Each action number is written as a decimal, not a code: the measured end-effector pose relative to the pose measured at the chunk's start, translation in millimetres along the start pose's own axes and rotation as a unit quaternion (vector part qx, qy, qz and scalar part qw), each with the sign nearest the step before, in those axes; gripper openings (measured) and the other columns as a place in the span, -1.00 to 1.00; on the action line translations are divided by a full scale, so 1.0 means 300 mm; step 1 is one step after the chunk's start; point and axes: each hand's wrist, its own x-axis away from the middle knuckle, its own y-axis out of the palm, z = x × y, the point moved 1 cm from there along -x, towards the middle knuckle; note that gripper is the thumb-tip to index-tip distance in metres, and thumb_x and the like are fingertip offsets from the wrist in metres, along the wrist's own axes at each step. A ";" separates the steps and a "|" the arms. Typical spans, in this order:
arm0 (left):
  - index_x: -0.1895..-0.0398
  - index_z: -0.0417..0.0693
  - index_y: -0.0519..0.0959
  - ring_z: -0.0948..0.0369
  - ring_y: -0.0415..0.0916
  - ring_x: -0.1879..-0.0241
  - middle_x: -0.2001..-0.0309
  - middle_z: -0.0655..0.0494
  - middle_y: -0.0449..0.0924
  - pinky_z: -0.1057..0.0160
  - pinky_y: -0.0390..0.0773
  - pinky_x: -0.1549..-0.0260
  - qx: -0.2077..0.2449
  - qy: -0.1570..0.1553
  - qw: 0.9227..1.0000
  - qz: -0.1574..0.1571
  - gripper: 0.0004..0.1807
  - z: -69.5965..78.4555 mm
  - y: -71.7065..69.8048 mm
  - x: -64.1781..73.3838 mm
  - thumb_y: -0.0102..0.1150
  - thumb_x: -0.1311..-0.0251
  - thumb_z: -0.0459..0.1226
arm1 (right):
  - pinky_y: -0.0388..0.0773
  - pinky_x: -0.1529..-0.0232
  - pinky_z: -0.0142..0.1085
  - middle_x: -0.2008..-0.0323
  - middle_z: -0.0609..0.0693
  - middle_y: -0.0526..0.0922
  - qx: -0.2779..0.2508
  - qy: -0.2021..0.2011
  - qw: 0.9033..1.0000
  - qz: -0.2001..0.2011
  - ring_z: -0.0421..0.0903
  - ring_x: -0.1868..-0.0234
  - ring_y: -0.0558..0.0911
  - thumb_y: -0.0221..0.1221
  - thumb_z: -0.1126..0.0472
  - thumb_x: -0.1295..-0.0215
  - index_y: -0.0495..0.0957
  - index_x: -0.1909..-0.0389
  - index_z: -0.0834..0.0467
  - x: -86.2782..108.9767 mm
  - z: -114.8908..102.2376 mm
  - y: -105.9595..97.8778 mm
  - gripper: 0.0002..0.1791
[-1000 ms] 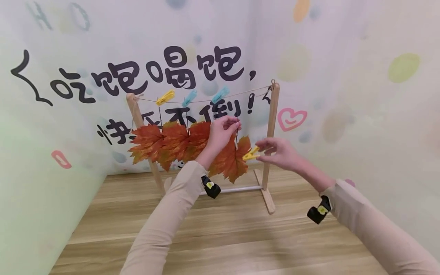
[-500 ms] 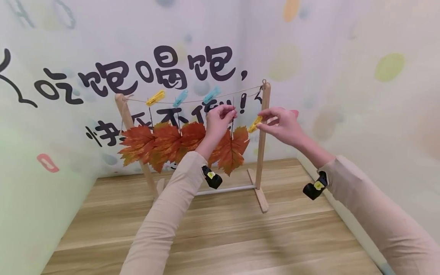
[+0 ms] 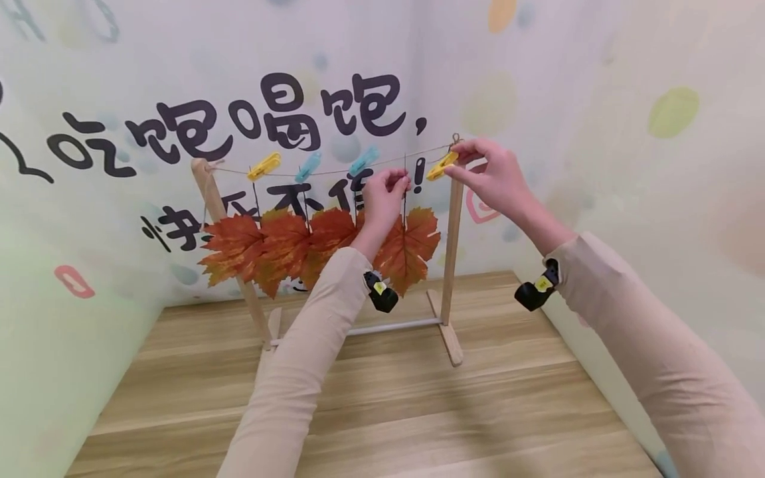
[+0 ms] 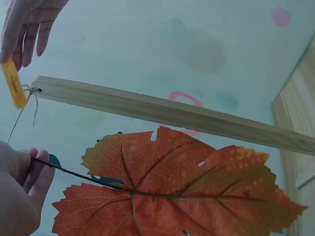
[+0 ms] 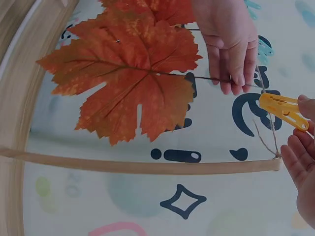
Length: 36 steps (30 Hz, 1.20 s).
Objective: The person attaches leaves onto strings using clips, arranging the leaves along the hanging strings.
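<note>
My left hand [image 3: 385, 196] pinches the dark stem of an orange-red maple leaf [image 3: 409, 249], which hangs below the fingers with the stem's tip up at the string [image 3: 388, 161]. In the left wrist view the stem [image 4: 78, 174] runs from between thumb and fingers to the leaf. My right hand [image 3: 493, 176] holds a yellow clothespin [image 3: 442, 166] between thumb and fingertips, near the string's right end. The right wrist view shows the yellow clothespin [image 5: 283, 110] with its nose right at the string and the thumb on one handle.
Several more maple leaves [image 3: 287, 242] hang left of my hand from a yellow clothespin [image 3: 264, 166] and two blue clothespins [image 3: 363, 160]. The string is tied between wooden posts [image 3: 452, 252] joined by a white bar [image 3: 394, 328]. The stand rests on a wood-grain table [image 3: 382, 411] before a printed wall.
My right hand has risen with the yellow clothespin from beside the leaf to the string. The left hand has lifted the leaf, its stem now reaching the string. The head view has shifted slightly.
</note>
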 end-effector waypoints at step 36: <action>0.18 -0.30 0.57 0.14 0.60 0.31 0.27 -0.12 0.62 0.41 0.56 0.29 0.028 0.023 0.999 0.035 -0.82 -0.017 0.034 -0.022 0.06 -0.19 -0.40 | 0.46 0.43 -0.59 0.33 0.19 0.67 0.013 0.003 0.998 0.064 -0.47 0.52 0.52 0.28 0.28 -0.05 0.65 0.32 0.32 -0.170 -0.007 0.056 -0.81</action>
